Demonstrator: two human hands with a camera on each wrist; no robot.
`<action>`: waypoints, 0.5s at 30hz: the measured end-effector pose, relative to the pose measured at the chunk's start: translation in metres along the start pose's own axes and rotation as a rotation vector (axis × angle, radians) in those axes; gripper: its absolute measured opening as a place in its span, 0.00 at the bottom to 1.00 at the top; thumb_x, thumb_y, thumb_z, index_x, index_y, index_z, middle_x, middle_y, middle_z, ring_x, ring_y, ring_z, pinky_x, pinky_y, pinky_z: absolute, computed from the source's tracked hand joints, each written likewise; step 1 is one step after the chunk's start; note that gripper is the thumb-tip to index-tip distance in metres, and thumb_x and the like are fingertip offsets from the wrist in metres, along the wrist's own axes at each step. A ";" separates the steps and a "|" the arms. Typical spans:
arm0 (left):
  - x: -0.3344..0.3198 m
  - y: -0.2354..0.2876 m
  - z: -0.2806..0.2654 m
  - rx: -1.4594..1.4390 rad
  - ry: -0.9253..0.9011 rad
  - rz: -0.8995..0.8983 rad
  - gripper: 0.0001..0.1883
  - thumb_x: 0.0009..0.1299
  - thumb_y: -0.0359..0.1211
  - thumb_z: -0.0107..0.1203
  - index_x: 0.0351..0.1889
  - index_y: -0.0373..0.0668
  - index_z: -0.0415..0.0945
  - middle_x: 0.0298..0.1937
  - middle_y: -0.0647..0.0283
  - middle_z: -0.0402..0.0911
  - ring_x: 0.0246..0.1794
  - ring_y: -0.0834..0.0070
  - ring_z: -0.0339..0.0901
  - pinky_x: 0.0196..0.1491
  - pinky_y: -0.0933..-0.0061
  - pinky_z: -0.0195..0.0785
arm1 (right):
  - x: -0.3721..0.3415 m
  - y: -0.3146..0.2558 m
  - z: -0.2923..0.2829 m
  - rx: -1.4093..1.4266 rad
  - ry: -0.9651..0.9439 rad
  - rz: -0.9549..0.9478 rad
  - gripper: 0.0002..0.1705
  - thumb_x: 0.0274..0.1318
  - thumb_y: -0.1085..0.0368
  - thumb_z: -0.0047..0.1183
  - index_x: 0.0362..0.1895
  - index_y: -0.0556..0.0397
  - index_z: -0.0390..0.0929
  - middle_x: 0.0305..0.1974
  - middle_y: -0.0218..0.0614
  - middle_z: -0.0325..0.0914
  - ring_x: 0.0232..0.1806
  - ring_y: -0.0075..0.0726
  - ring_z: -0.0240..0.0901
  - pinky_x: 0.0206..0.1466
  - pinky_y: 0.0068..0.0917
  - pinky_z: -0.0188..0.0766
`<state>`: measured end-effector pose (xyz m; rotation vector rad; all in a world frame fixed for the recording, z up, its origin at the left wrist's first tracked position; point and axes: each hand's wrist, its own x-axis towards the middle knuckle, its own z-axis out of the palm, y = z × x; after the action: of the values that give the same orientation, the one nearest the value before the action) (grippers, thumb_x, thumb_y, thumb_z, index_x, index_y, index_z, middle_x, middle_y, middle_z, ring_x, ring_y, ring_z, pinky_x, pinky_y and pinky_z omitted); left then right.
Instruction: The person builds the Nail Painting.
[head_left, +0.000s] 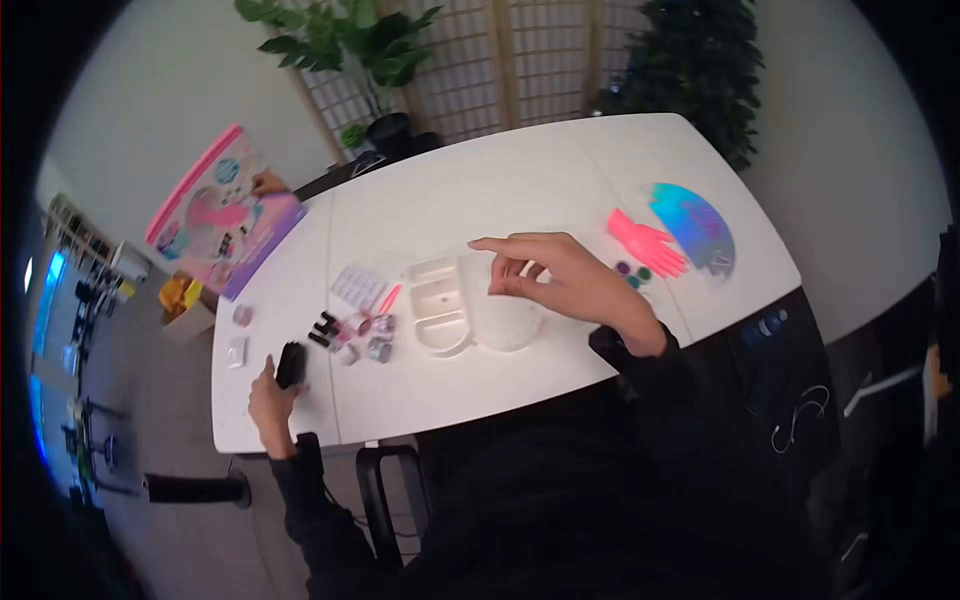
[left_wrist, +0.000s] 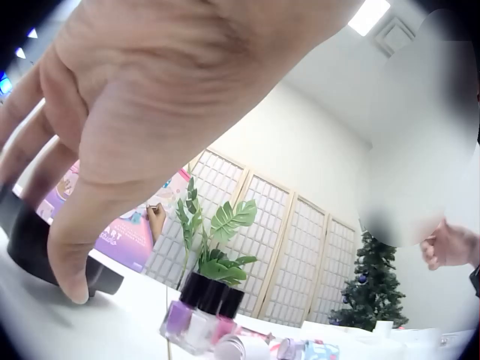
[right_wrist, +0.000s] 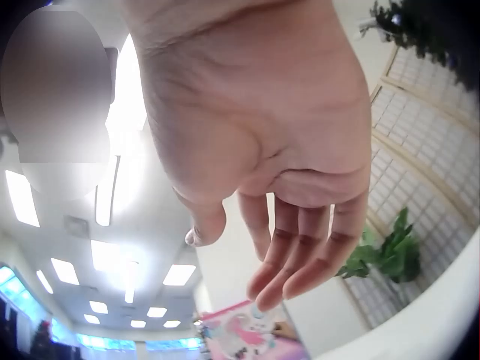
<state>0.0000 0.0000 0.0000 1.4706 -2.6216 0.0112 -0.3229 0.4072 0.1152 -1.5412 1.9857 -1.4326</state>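
My left hand [head_left: 268, 405] is at the table's near left corner, fingers and thumb round a black rounded object [head_left: 291, 366]. In the left wrist view, the thumb lies along the near side of this black object [left_wrist: 34, 244], low at the table; its kind cannot be told. My right hand [head_left: 568, 272] hovers over a white tray [head_left: 463, 347] with compartments and a round side. Its fingers bend loosely with nothing between them, as the right wrist view of the hand [right_wrist: 277, 165] shows. Black-capped nail polish bottles [head_left: 323, 329] lie right of the left hand.
Small glitter jars [head_left: 380, 347], a clear case [head_left: 358, 287] and a pink stick [head_left: 390, 298] lie left of the tray. A pink hand form [head_left: 645, 246], small dark pots [head_left: 640, 273] and a shiny blue-purple half-disc [head_left: 695, 232] lie right. A pink-purple box [head_left: 225, 215] stands at the left edge.
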 end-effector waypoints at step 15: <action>0.009 0.059 -0.087 -0.122 0.257 0.086 0.31 0.69 0.49 0.70 0.69 0.51 0.79 0.48 0.56 0.90 0.53 0.56 0.85 0.54 0.54 0.78 | -0.115 0.137 -0.132 -0.448 0.542 0.421 0.13 0.60 0.69 0.64 0.47 0.62 0.88 0.32 0.43 0.87 0.33 0.38 0.84 0.39 0.33 0.79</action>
<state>-0.0444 0.0294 0.0906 1.2267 -2.4300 0.0446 -0.4479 0.5692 0.0295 -0.8041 2.8906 -1.3796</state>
